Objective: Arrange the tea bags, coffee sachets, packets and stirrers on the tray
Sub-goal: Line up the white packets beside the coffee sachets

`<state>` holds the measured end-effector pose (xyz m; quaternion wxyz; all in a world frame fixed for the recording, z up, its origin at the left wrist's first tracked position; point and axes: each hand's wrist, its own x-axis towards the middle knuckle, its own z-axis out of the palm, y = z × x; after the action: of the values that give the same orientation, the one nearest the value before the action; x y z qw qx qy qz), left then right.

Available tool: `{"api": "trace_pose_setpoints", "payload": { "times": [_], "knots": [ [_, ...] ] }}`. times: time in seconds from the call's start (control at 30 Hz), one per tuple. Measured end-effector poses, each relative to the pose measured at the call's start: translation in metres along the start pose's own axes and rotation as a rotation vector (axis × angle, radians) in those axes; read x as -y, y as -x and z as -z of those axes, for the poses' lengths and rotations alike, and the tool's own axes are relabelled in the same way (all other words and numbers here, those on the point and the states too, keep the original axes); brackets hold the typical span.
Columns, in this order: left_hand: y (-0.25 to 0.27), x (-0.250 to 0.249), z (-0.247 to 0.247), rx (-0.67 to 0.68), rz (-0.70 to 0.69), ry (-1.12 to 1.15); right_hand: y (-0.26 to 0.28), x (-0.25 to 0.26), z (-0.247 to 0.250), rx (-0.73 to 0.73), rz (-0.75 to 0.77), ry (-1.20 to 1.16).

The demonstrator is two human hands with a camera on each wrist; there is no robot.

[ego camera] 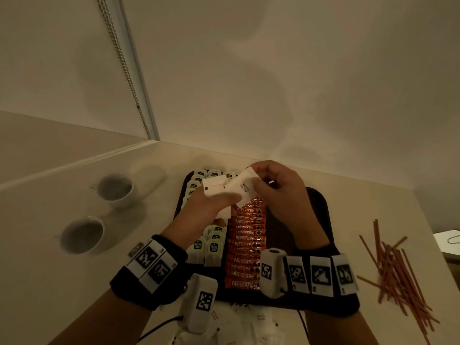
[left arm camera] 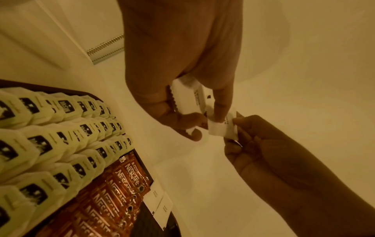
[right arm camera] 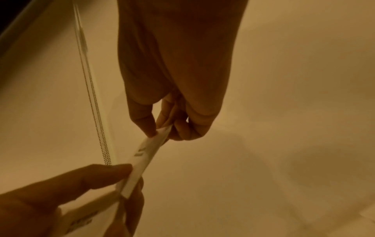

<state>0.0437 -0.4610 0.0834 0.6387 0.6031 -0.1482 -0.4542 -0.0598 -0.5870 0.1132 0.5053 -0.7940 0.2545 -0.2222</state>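
Above the far end of the tray, a white sugar packet was pinched at its far end between the thumb and fingers of the right hand, while its near end overlapped a small stack of sugar packets that the left hand gripped with curled fingers and thumb. Both hands were closed on paper, and the single packet was passing between them well clear of the tray surface.

Below them, tea bags filled the tray's left side in rows and a column of coffee sachets ran down the middle; the left wrist view showed a few white packets already laid just beside the sachets. More loose packets lay on the counter near the person, and the stirrers sat in an untidy heap to the right, off the tray.

The main risk seemed to be the left hand's stack fanning out: as one packet was drawn off, friction could drag its neighbours and spill them onto the neat sachet column. A light pinch on thin, slippery paper might also let the packet drop crooked. Two cups stood to the left, well apart from the work.
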Motion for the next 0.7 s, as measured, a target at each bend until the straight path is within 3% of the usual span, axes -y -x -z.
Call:
{"api": "trace_pose_setpoints", "payload": {
  "times": [0.2,0.47,0.7],
  "knots": [
    [-0.002,0.004,-0.005,-0.080,0.001,0.157,0.014,-0.007,-0.007,0.060,-0.190,-0.227],
    [-0.006,0.015,-0.007,-0.141,0.140,0.090,0.014,-0.044,-0.013,-0.131,-0.351,-0.413],
    [-0.009,0.018,0.018,-0.176,0.212,0.216,-0.011,-0.132,0.046,-0.307,-0.489,0.067]
  ]
}}
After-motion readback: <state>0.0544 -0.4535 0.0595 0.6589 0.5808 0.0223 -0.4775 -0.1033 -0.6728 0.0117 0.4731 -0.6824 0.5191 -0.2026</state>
